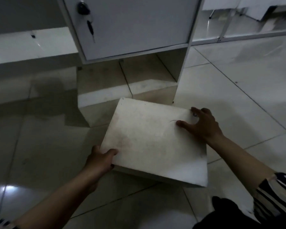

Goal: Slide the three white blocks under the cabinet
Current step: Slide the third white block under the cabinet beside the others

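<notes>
A large white block (152,142) lies flat in front of the cabinet (130,27), turned at an angle, its far corner near the opening. My left hand (101,161) grips its near left corner, thumb on top. My right hand (203,124) holds its right edge, thumb pressed on the top face. Another white block (106,95) sits on the floor in the gap under the cabinet, just beyond the one I hold. Whether it is one block or two side by side, I cannot tell.
The cabinet door has a lock with keys hanging (87,19). Its right side panel (180,75) reaches the floor beside the opening. A low white ledge (23,47) runs along the left. Glossy floor tiles (238,71) spread to the right.
</notes>
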